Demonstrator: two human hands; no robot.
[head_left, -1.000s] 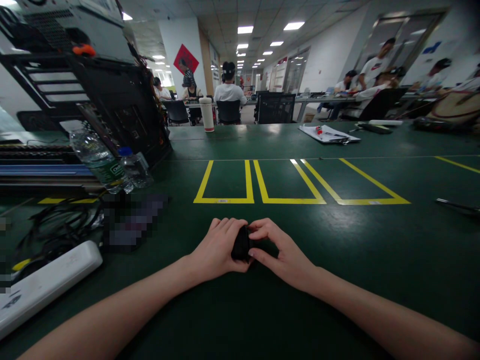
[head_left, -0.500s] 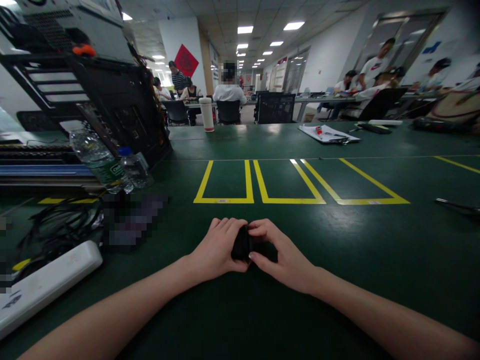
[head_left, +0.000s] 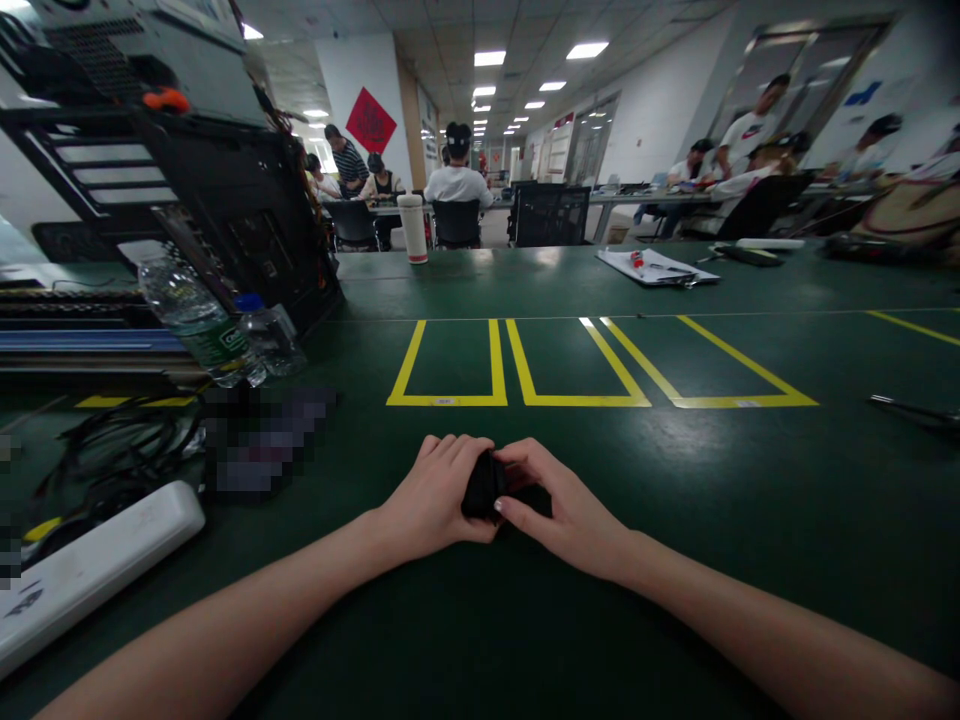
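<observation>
We half hide a black object (head_left: 482,488), its form unclear.
Our left hand (head_left: 436,492) grips it from nine o'clock; our right hand (head_left: 564,508) pinches its three-o'clock edge.

A white cup (head_left: 413,230) stands upright, left of a clipboard (head_left: 657,268) holding papers.

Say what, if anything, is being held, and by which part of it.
A black object: the left grip wraps its left side; the right grip has thumb and fingers at its right edge.
</observation>
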